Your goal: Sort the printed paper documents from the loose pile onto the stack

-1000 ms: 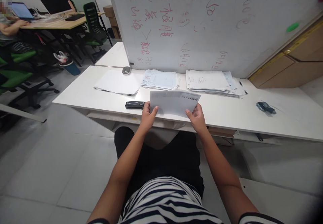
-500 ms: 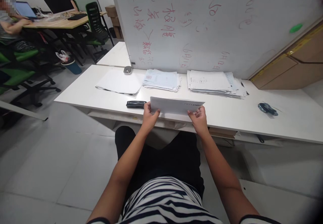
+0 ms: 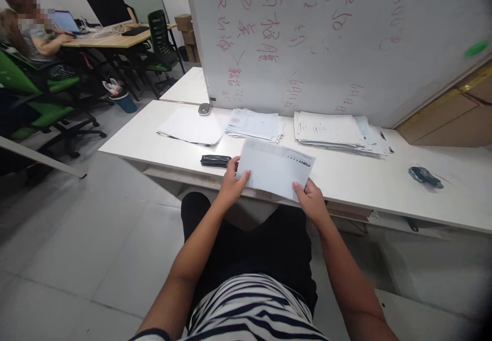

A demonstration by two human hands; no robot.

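Between my two hands is a white sheet of paper [image 3: 274,169] with dark print near its upper right corner; whether it is one sheet or several I cannot tell. My left hand [image 3: 235,179] grips its left edge, thumb on top. My right hand [image 3: 309,197] pinches the lower right corner. Just left of my left hand lies a black stapler [image 3: 215,161] on the white desk [image 3: 365,182]. Beyond the held paper are a stack of bluish printed papers [image 3: 255,124] and a wider stack of printed papers [image 3: 330,128].
Blank white sheets [image 3: 192,126] lie at the desk's left, with a computer mouse [image 3: 204,109] behind them. A whiteboard [image 3: 269,34] with red writing stands along the back. Toward the right are a dark object [image 3: 425,177] and cardboard boxes [image 3: 442,115]. A person [image 3: 42,39] sits at another table.
The held paper has tilted so its face lies more toward me and its print shows. My right hand has dropped slightly. The whole view has shifted a little.
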